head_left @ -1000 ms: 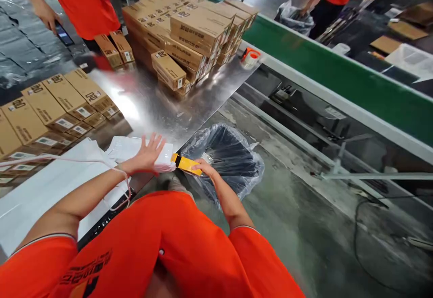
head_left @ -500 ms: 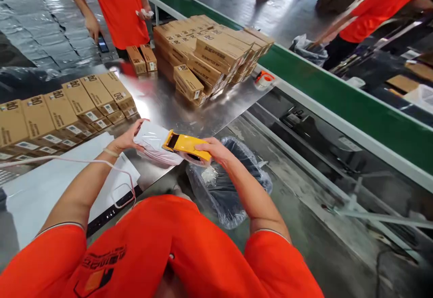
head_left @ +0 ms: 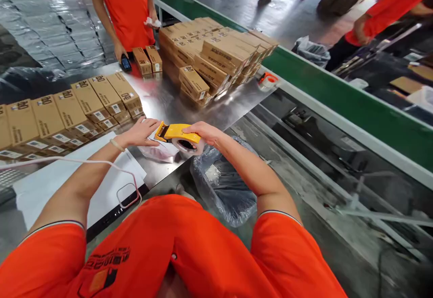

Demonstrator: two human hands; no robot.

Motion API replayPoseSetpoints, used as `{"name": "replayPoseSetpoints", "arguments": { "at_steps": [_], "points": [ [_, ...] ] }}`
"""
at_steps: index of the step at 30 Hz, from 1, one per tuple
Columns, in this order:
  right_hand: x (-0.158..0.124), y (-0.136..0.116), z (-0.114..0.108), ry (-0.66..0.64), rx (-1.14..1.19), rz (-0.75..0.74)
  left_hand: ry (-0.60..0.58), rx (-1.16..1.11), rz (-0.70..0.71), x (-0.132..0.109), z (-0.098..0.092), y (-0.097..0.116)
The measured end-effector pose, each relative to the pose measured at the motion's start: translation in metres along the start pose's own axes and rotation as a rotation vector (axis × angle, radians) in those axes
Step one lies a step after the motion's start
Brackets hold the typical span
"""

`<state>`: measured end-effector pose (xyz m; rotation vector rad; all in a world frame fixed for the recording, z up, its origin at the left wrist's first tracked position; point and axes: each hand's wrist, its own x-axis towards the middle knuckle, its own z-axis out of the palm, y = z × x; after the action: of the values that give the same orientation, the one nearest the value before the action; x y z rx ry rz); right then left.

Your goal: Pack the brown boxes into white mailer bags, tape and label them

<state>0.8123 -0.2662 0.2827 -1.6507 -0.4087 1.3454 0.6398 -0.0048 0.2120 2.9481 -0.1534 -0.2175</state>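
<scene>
My right hand (head_left: pixel 203 132) grips a yellow tape dispenser (head_left: pixel 176 134) with a roll of clear tape under it, held over the near edge of the steel table (head_left: pixel 216 108). My left hand (head_left: pixel 142 132) lies with fingers pressed flat on a white plastic-wrapped parcel (head_left: pixel 158 151) right beside the dispenser's nose. A pink cord (head_left: pixel 101 165) runs from my left wrist across white sheets (head_left: pixel 67 185) on the table.
Rows of brown cartons (head_left: pixel 67 113) lie at the left and a taller stack (head_left: pixel 216 54) at the back. A person in an orange shirt (head_left: pixel 122 4) stands behind with a phone. A black-lined bin (head_left: pixel 226 185) sits below. A green conveyor (head_left: pixel 338 90) runs right.
My right hand brought the tape dispenser up from the bin side onto the parcel. My left hand shifted from lying spread on the parcel to holding it at the dispenser's nose.
</scene>
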Motion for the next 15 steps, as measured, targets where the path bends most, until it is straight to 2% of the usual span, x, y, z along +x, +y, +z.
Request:
{"name": "replayPoseSetpoints", "arguments": {
  "at_steps": [3,5,8,10,13,15],
  "points": [
    [-0.012,0.011,-0.019,-0.066,-0.044,-0.075,0.042,-0.019,-0.015,-0.003,0.008,-0.012],
    [-0.028,0.033,-0.04,-0.09,-0.095,-0.134,0.053,-0.054,-0.04,-0.014,0.013,-0.024],
    [-0.052,0.089,-0.073,-0.065,-0.152,-0.174,0.076,-0.092,-0.105,-0.036,0.016,-0.041],
    [-0.058,0.133,-0.089,-0.028,-0.126,-0.157,0.078,-0.1,-0.141,-0.049,0.017,-0.051],
    [-0.046,0.187,-0.103,0.012,-0.088,-0.116,0.065,-0.098,-0.154,-0.069,0.022,-0.068],
    [-0.028,0.209,-0.11,0.024,-0.108,-0.098,0.079,-0.105,-0.152,-0.084,0.027,-0.084]
  ]
}}
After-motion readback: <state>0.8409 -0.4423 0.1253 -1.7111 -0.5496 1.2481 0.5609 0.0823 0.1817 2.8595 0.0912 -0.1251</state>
